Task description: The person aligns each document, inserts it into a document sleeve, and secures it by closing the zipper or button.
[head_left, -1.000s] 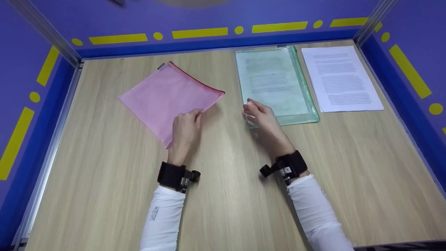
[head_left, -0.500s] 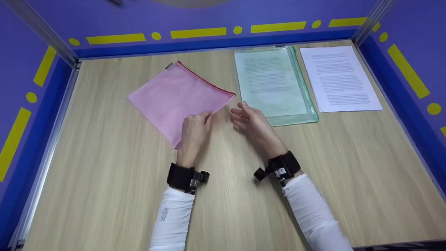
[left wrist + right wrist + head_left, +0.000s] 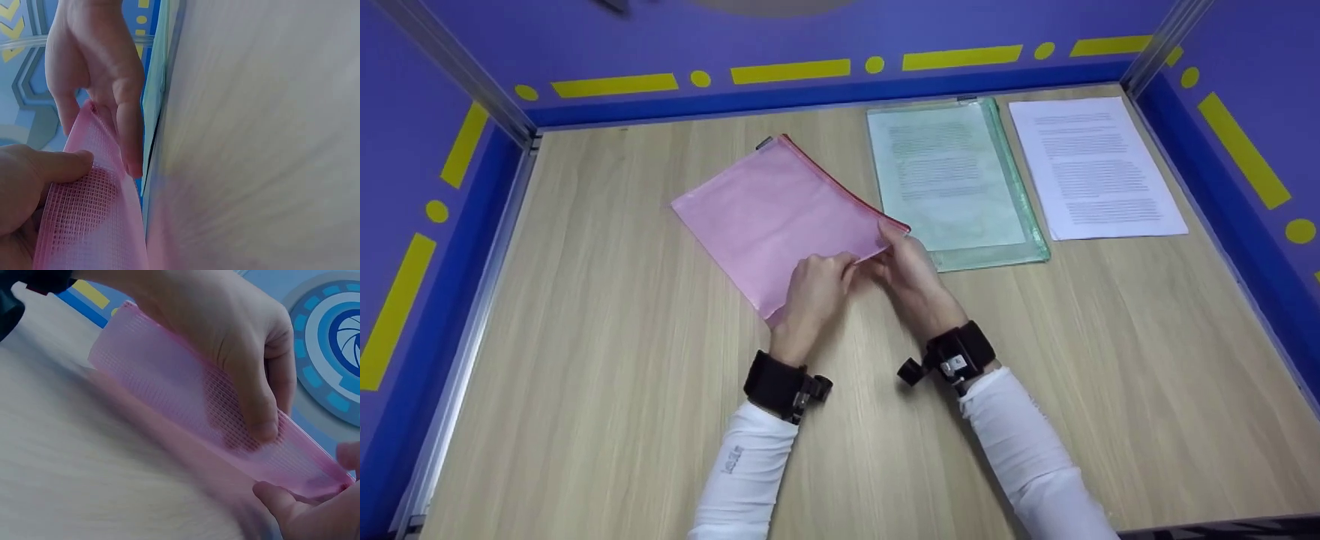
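Note:
A pink mesh zipper pouch (image 3: 780, 217) with a red zipper edge is tilted up off the table at its near right side. My left hand (image 3: 816, 292) pinches that side edge between thumb and fingers; the left wrist view shows its thumb (image 3: 70, 166) flat on the mesh. My right hand (image 3: 919, 281) holds the pouch's right corner at the zipper end, thumb on top and the other fingers partly hidden beneath. In the right wrist view, the corner lies between the digits of the right hand (image 3: 320, 512).
A green zipper pouch (image 3: 982, 259) with a printed sheet inside lies just beyond my right hand. To its right is a stack of printed paper (image 3: 1099, 169). Blue panels (image 3: 780, 45) with yellow marks border the wooden table (image 3: 585, 375).
My left hand has carried the pink pouch rightward. My right hand has come left from over the green pouch's edge and taken the pink pouch's corner.

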The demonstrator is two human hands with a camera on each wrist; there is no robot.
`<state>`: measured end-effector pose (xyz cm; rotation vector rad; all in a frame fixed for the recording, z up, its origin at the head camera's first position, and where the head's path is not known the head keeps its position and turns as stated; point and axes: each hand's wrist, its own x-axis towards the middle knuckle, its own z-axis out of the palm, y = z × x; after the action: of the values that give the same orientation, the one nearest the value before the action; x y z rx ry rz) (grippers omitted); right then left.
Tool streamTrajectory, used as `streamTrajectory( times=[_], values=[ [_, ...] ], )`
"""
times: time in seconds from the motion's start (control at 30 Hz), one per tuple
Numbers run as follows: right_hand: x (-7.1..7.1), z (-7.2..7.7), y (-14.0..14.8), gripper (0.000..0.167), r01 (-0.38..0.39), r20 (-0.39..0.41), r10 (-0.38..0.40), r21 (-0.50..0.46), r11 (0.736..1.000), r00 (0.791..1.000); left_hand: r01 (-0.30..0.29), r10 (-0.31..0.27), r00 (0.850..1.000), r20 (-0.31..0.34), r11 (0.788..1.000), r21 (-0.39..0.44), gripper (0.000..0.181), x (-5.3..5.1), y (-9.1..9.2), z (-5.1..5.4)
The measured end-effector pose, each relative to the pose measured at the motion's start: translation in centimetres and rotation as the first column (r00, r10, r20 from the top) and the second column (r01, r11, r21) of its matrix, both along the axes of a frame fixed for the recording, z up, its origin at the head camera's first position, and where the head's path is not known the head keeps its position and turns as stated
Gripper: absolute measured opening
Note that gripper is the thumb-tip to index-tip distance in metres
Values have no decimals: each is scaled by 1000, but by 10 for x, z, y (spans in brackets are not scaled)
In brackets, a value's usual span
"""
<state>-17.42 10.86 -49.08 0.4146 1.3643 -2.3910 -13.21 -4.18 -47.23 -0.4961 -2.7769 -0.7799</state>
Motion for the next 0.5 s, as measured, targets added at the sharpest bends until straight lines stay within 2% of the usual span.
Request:
streamTrajectory(
  times=[0.13, 0.23, 0.37, 0.5],
  values=[
    [-6, -4, -8, 42, 74, 29, -76, 41, 996, 997, 22, -22, 999, 40, 1000, -6, 13, 2, 1, -2],
    [-10, -4, -11, 44, 104, 8, -105, 65, 992, 994, 45, -45, 998, 36, 999, 2, 14, 2, -1, -1],
    [-15, 0, -4, 43, 111, -21, -109, 107, 988, 994, 71, -72, 997, 16, 997, 41, 26, 0, -9, 2],
    [-21, 4, 10, 40, 77, -33, -73, 155, 985, 997, 37, -42, 998, 49, 993, 112, 34, -4, -23, 8]
  ],
)
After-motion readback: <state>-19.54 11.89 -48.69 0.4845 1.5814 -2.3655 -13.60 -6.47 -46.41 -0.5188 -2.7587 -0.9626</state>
